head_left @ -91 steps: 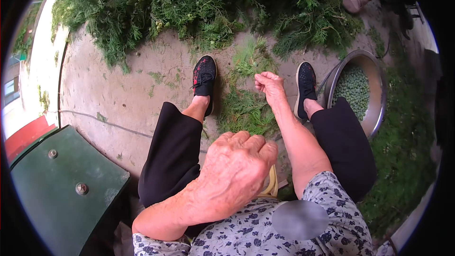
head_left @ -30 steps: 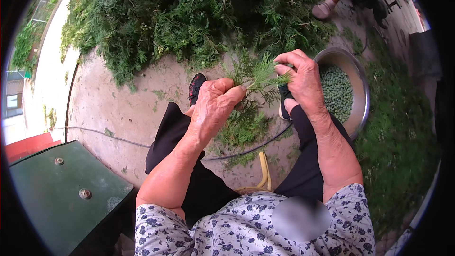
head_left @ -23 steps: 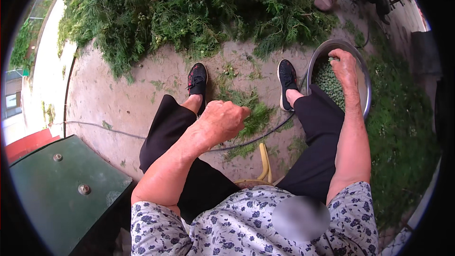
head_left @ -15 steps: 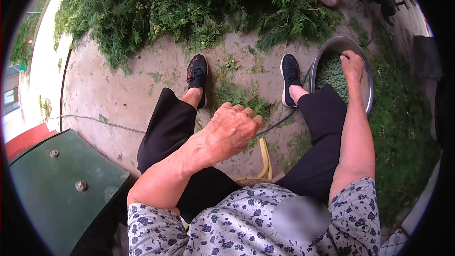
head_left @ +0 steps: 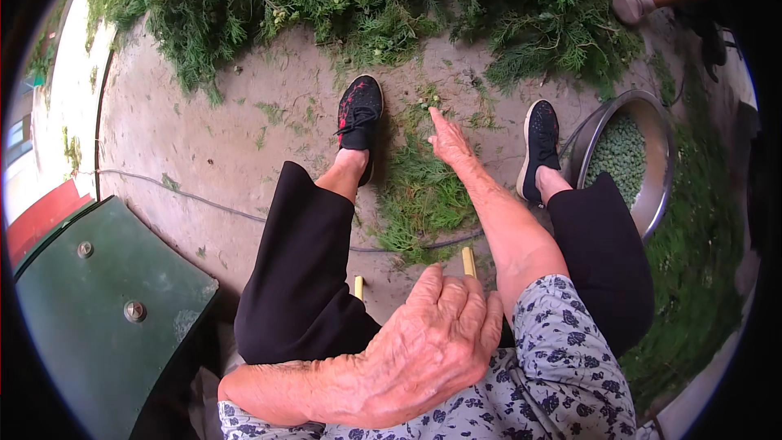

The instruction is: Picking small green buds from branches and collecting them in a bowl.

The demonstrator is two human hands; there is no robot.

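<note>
My right hand (head_left: 450, 143) reaches down between my shoes, its index finger stretched toward a few small green cones (head_left: 429, 103) on the ground; nothing shows in it. Close to my chest, my left hand (head_left: 432, 334) is closed with its back turned up. Its fingers are bent and pressed together, hiding whatever they may hold. Under my right forearm lies a loose patch of green conifer sprigs (head_left: 419, 204). To the right, beside my right leg, a metal basin (head_left: 661, 167) holds many small green cones (head_left: 621, 159).
Cut conifer branches (head_left: 326, 0) are heaped along the far side. More greenery (head_left: 692, 277) covers the right. A dark cable (head_left: 204, 210) crosses the ground. At lower left stands a green panel (head_left: 106, 310) with metal bolts. Another person's shoe (head_left: 629, 8) shows at far right.
My right hand has left the basin and moved left to the ground between my shoes. My left hand has drawn in toward my chest. The view has shifted slightly left.
</note>
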